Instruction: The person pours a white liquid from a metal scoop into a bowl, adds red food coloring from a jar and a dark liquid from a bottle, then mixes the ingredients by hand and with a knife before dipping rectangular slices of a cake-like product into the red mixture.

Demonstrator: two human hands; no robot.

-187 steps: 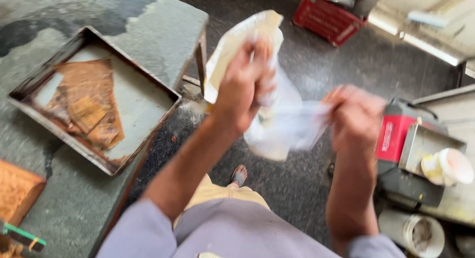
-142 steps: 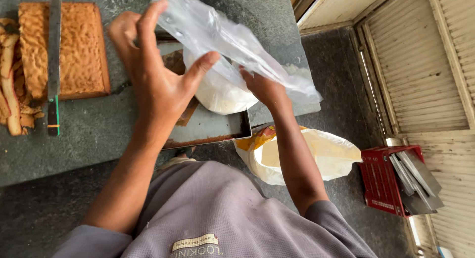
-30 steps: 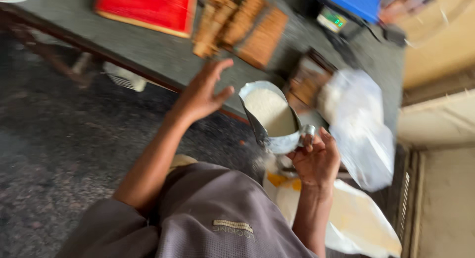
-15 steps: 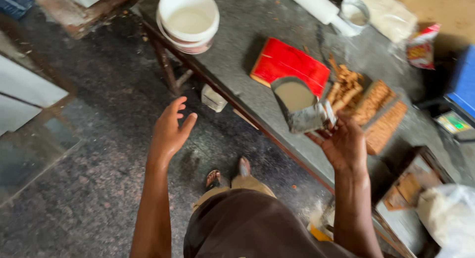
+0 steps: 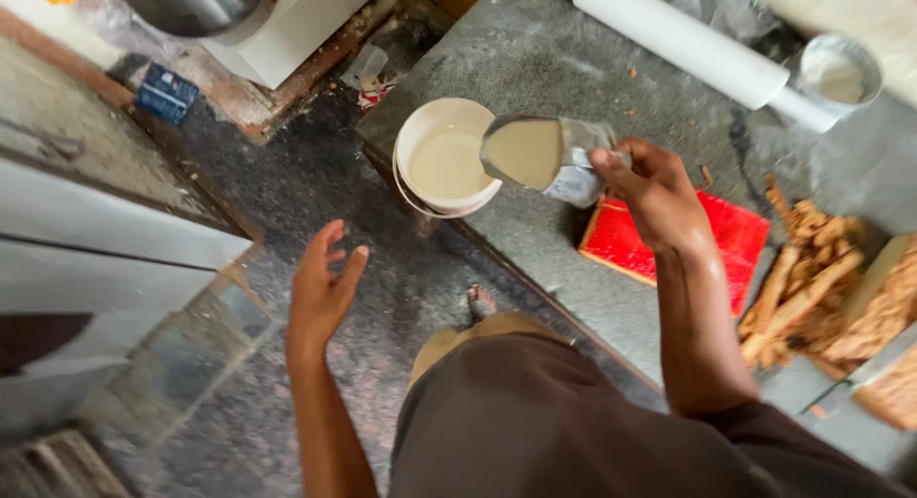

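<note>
Your right hand is closed around a metal scoop filled with pale powder, tipped so its mouth faces the white bucket just beside it at nine o'clock. Your left hand hangs open and empty over the dark speckled floor, fingers spread, at about seven o'clock from the bucket.

The bucket sits at the near corner of the grey stone counter and holds the same pale powder (its surface looks smooth). Under your right wrist lies a red board. At three o'clock from it is a heap of brown biscuit sticks. At twelve o'clock a white roll lies across the counter, with a small metal cup at its far end.
</note>
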